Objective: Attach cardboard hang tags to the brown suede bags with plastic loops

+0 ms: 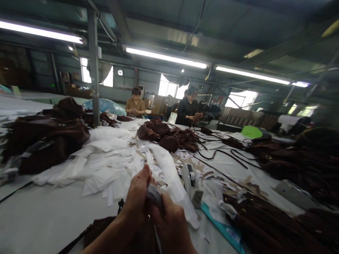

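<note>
My left hand (136,201) and my right hand (172,225) are raised together over the near edge of the table. Both are closed on a narrow grey strap (154,195) that runs between them, with a small gold metal fitting (148,217) showing at the palms. The left thumb points up along the strap. A dark brown bag (102,229) lies beneath my forearms. A heap of white paper strips (111,162) lies just beyond the hands.
Piles of dark brown bags sit at left (45,137), centre (169,135) and right (275,215). Loose brown straps (225,155) cross the white table (39,215). A tape dispenser (192,183) stands right of my hands. Two people (135,104) (189,107) work at the far side. A pillar (93,67) rises at left.
</note>
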The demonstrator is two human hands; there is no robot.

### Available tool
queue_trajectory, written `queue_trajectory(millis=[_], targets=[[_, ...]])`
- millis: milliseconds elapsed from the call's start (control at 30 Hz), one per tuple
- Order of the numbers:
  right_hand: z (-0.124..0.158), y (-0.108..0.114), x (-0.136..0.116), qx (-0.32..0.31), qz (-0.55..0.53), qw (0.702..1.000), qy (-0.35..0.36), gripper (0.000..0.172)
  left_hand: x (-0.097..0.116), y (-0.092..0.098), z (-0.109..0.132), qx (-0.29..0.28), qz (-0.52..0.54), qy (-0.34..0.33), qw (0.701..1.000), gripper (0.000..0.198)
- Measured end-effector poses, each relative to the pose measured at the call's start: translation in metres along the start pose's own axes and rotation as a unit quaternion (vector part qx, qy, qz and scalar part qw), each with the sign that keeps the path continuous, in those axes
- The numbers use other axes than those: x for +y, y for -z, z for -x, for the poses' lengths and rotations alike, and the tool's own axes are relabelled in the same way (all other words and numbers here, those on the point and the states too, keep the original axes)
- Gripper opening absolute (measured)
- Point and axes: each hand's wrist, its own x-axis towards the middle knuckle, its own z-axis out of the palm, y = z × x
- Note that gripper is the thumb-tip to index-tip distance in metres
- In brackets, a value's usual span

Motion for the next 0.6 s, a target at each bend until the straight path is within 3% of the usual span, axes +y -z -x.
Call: queue_trajectory(millis=[67, 133, 200, 267, 300, 333, 433, 500, 533, 600], targets=[[0.009, -0.014, 0.008, 0.022, -0.026, 0.999, -0.035, 0.027, -0.009, 0.003, -0.003, 0.014, 0.024, 0.031, 0.999, 0.047], [0.017, -0.024, 0.021, 0.019, -0.003, 1.000, -0.020, 0.028, -0.013, 0.013, -0.005, -0.052, -0.085, 0.009, 0.995, 0.049], [0.016, -0.019, 0.029, -0.006, 0.040, 0.999, 0.026, 0.028, -0.007, 0.020, -0.004, -0.153, -0.249, -0.050, 0.955, 0.045], [0.005, -0.003, 0.026, -0.030, 0.048, 0.997, 0.059, 0.029, 0.008, 0.017, -0.002, -0.217, -0.361, -0.096, 0.902, 0.035], [-0.003, 0.008, 0.021, -0.037, 0.036, 0.997, 0.065, 0.029, 0.017, 0.011, -0.001, -0.220, -0.373, -0.106, 0.895, 0.031], [-0.012, 0.018, 0.013, -0.039, 0.015, 0.997, 0.057, 0.027, 0.025, 0.004, -0.001, -0.202, -0.353, -0.110, 0.907, 0.032], [-0.031, 0.033, -0.009, -0.014, -0.058, 0.998, 0.007, 0.024, 0.038, -0.017, -0.005, -0.081, -0.149, -0.082, 0.982, 0.038], [-0.033, 0.029, -0.014, 0.015, -0.082, 0.996, -0.016, 0.026, 0.034, -0.020, -0.010, -0.014, -0.036, -0.060, 0.997, 0.041], [-0.031, 0.025, -0.012, 0.022, -0.074, 0.997, -0.019, 0.026, 0.031, -0.018, -0.014, -0.012, -0.033, -0.059, 0.998, 0.041], [-0.028, 0.019, -0.002, 0.009, -0.012, 1.000, -0.006, 0.020, 0.025, -0.010, -0.018, -0.072, -0.137, -0.087, 0.984, 0.041]])
